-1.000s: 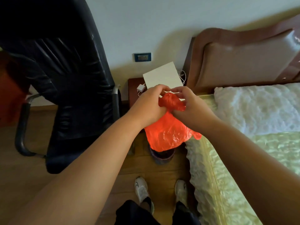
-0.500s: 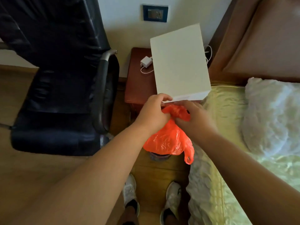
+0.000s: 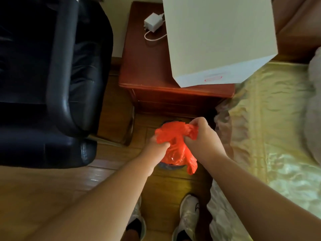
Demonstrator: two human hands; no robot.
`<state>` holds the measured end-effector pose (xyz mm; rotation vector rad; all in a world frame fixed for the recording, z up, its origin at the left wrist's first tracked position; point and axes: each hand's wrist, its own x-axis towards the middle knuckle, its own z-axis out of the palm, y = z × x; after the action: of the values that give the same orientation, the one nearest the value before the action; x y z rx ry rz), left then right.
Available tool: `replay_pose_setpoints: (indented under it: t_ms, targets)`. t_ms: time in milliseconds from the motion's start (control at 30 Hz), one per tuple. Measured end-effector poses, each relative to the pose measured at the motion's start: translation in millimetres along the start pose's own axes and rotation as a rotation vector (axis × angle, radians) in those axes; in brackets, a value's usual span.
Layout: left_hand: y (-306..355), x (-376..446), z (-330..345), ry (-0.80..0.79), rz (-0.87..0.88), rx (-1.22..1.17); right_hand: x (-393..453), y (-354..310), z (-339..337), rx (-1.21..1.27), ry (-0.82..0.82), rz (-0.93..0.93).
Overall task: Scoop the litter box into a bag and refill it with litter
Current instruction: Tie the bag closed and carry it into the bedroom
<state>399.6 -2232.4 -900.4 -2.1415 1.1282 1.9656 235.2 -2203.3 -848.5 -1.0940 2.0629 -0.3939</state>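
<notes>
**Q:** What are your hands doing right now?

**A:** Your left hand (image 3: 157, 145) and right hand (image 3: 201, 136) both hold an orange plastic bag (image 3: 175, 148) low over the wooden floor (image 3: 112, 173). The fingers of each hand are closed, gripping bunched plastic at the top of the bag, one hand on each side. The rest of the bag hangs below your fingers, with a loose tail dangling toward your shoes (image 3: 187, 216).

**Q:** Where is the bag in the room?

**A:** Just beyond your fingers stands a red-brown nightstand (image 3: 147, 70) with a white box (image 3: 217, 37) and a charger (image 3: 153, 24) on it. A black chair (image 3: 52, 80) is to the left of your left hand, and a bed (image 3: 271, 119) is to the right of your right hand. Directly under the bag, a dark round container (image 3: 169, 166) peeks out; whether the bag touches it cannot be told.

**Q:** Which step is this?

**A:** It looks like preparing the bag. No litter box or scoop is in view, so scooping seems not yet begun.

**Q:** What does the next move call for?

**A:** Probably pulling your hands apart to open the bag's mouth, keeping a firm grip on the thin, slippery plastic.
</notes>
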Motion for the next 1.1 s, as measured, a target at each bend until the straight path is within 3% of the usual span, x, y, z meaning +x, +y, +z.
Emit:
replay_pose_setpoints:
  t_ms: [67, 233, 433, 600, 700, 800, 933, 1000, 1100]
  targets:
    - [-8, 16, 4, -0.071, -0.106, -0.179, 10, 12, 15, -0.016, -0.008, 0.002]
    - [-15, 60, 19, -0.077, -0.038, -0.22, 35, 37, 47, -0.019, -0.047, -0.031]
    - [-31, 96, 30, -0.048, 0.12, 0.006, 55, 59, 70, -0.029, -0.093, 0.004]
    - [-46, 93, 34, 0.05, 0.389, 0.355, 63, 68, 79, -0.12, -0.139, 0.013]
    - [-52, 96, 39, 0.016, 0.372, 0.554, 64, 69, 83, -0.183, -0.178, 0.03]
    - [-46, 104, 50, -0.09, 0.398, 0.542, 65, 70, 85, -0.233, -0.197, 0.069]
    - [-25, 113, 66, -0.083, 0.46, 0.463, 66, 79, 89, -0.204, -0.047, 0.078]
    - [-23, 126, 70, -0.102, 0.447, 0.539, 68, 84, 95, -0.175, -0.013, 0.084]
    - [-35, 144, 66, -0.084, 0.261, 0.667, 75, 95, 106, -0.232, -0.106, 0.112]
